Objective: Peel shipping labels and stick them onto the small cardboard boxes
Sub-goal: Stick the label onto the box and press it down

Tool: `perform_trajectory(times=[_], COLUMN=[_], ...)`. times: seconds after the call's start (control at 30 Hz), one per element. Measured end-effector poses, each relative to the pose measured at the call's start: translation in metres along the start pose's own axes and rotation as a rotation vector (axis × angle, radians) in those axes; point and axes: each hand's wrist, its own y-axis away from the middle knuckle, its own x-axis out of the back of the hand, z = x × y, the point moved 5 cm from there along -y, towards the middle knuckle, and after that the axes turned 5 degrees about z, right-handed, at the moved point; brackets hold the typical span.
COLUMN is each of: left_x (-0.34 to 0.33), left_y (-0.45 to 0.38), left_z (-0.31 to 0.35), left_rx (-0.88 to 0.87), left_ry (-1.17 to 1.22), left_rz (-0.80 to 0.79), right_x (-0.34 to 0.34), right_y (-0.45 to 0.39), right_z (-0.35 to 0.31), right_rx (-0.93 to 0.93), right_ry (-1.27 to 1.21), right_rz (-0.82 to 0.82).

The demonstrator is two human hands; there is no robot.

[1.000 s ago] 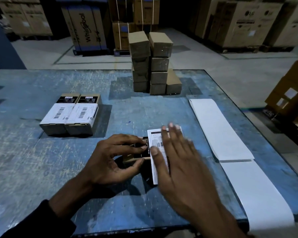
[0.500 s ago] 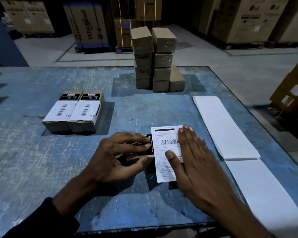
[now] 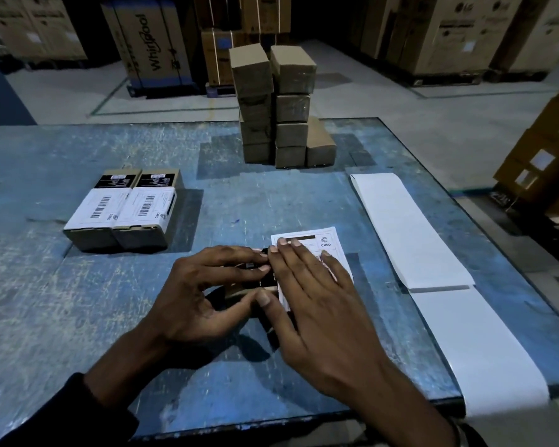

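A small cardboard box [image 3: 259, 279] with a dark top lies near the table's front, mostly hidden under my hands. My left hand [image 3: 207, 291] grips its left end between curled fingers and thumb. A white shipping label [image 3: 331, 245] with a barcode covers the box's right part. My right hand [image 3: 313, 295] lies flat on that label with straight fingers, pressing it down. Two labelled boxes [image 3: 123, 214] sit side by side at the left. A stack of plain brown boxes [image 3: 278, 108] stands at the back centre.
A long white strip of label backing paper [image 3: 410, 230] runs along the right side of the blue table [image 3: 78, 317] and hangs over its front edge. Large appliance cartons [image 3: 449, 30] stand on the warehouse floor behind and to the right.
My right hand has slid left across the label, back over its left part, after sweeping to the right half a second ago. My left hand stays on the box.
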Motion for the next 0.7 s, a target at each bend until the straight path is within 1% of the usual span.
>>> perform_trajectory(times=[0.1,0.17,0.23,0.33,0.4,0.47,0.5,0.6,0.7], left_x=[0.0,0.001,0.0,-0.001,-0.001,-0.003,-0.004,-0.006,-0.006], left_y=[-0.001,-0.001,-0.001,-0.002,-0.002,-0.003,-0.003,-0.007,-0.006], left_z=[0.001,0.0,0.001,0.002,0.001,0.0,-0.002,-0.009,-0.014], left_rx=[0.021,0.03,0.031,0.016,-0.011,-0.023,-0.008,0.048,0.081], left_ry=[0.0,0.004,-0.001,0.002,-0.022,-0.046,-0.043,0.014,0.141], left_rz=[0.009,0.015,0.017,0.004,-0.019,-0.051,-0.06,-0.036,0.027], right_x=[0.001,0.006,0.012,0.019,0.023,0.03,0.033,0.034,0.033], right_y=[0.0,-0.001,-0.001,0.004,0.008,0.013,0.015,0.017,0.009], right_z=[0.012,0.027,0.045,0.067,0.077,0.082,0.083,0.084,0.087], right_rx=[-0.006,-0.088,-0.176,-0.191,-0.247,-0.35,-0.365,-0.39,-0.447], right_ry=[0.007,0.002,-0.044,-0.138,-0.288,-0.545,-0.648,-0.775,-0.882], right_rz=[0.014,0.022,0.001,-0.023,-0.032,-0.021,-0.003,0.016,0.029])
